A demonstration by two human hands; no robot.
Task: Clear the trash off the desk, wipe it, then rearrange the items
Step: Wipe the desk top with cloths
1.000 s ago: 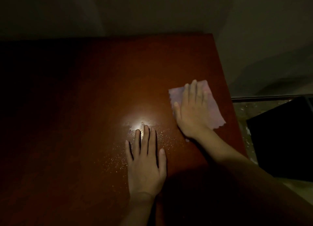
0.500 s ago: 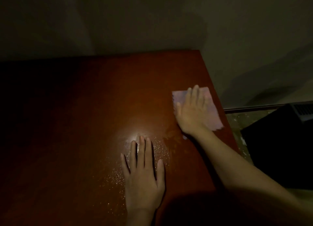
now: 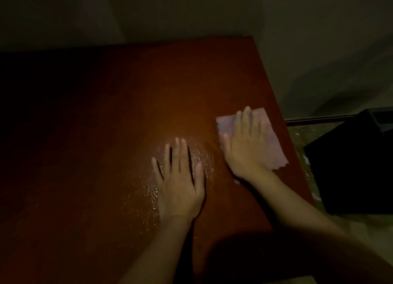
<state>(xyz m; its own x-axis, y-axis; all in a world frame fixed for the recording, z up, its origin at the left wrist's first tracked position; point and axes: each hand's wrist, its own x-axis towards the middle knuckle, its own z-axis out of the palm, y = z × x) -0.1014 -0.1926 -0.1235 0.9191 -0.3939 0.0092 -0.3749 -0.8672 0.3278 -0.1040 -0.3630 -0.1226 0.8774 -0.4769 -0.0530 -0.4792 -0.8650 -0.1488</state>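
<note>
A person's left hand (image 3: 178,183) lies flat, fingers spread, on a reddish-brown desk (image 3: 95,134) among glistening droplets (image 3: 200,156). Just beyond, to the right, the right hand (image 3: 246,147) presses flat with straight fingers on a pale cloth (image 3: 274,149) near the desk's right edge. Past that edge stands a dark box (image 3: 350,166) on the floor.

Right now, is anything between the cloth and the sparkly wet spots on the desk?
Nothing lies between the cloth, pressed under the right hand, and the nearest droplets. But the left hand rests flat among the droplets, covering some.
</note>
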